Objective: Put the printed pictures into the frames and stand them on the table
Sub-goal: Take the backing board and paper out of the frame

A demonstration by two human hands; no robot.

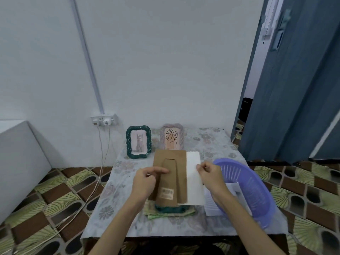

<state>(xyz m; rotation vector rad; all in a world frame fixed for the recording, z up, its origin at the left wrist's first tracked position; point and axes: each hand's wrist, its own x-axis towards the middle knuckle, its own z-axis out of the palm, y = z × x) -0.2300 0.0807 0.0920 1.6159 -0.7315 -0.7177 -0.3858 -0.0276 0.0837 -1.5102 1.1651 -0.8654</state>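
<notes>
left hand holds brown frame backing | right hand pinches white print | two framed pictures upright on surface

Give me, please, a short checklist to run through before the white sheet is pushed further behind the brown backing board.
1. Left hand holds the brown backing board: ok.
2. Right hand pinches the white sheet at its edge: ok.
3. Sheet fully seated behind the board: not ok, a wide strip sticks out at the right.
4. Printed side facing the right way: cannot tell.
5. Room to stand it beside the green frame and the pink frame: ok.
</notes>
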